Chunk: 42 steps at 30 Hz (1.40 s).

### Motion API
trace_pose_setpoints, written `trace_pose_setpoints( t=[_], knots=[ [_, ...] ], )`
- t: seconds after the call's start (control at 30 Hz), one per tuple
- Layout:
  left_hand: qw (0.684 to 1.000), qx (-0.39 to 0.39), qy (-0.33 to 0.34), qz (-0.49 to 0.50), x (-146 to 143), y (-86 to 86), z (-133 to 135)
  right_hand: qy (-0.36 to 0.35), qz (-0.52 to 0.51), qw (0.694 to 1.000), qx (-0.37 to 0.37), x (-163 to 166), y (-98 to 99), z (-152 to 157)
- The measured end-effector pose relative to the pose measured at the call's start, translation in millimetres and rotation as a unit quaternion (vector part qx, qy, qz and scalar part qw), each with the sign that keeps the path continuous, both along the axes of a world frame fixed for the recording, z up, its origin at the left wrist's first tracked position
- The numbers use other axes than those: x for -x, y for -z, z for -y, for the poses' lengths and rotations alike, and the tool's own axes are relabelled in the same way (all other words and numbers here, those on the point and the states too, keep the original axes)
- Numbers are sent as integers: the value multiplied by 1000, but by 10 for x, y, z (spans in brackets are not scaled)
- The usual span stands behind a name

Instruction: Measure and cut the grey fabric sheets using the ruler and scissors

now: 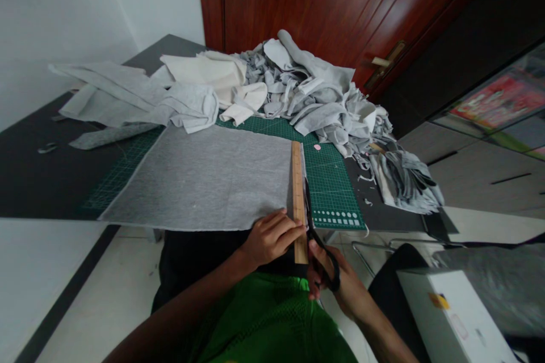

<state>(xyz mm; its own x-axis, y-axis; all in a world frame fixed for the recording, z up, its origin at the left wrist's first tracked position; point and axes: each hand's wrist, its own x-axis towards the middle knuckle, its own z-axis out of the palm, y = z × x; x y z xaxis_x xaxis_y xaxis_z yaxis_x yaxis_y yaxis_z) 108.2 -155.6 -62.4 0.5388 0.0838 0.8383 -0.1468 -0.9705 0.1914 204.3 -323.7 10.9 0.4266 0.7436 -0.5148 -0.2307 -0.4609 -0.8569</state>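
A flat grey fabric sheet lies on a green cutting mat. Along the sheet's right edge lies a wooden ruler. My left hand presses the near end of the ruler and the fabric, fingers curled down on them. My right hand grips black scissors, fingers through the handles. The blades point away from me along the ruler's right side, at the fabric's near edge.
A heap of grey and cream fabric scraps covers the back of the dark table. More grey strips hang at the right edge. A white box stands at lower right. A red-brown door is behind.
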Motion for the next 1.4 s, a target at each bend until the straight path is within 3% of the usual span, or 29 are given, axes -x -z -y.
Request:
trace_pose_setpoints(
  t=[0.2,0.53,0.87,1.2,1.4],
  knots=[
    [999,19,9,31,1,-30,8,-1,4,1000,16,-69,19,-36],
    [996,63,35,49,-12,-9,10,28,58,995,80,20,-145,-215],
    [993,107,22,35,17,-65,48,18,60,993,99,-20,-75,-223],
    [972,220,-54,-58,129,-406,76,-8,47,994,101,20,-115,-232],
    [970,210,-60,-111,194,-622,-148,34,15,991,132,80,-28,-150]
  ],
)
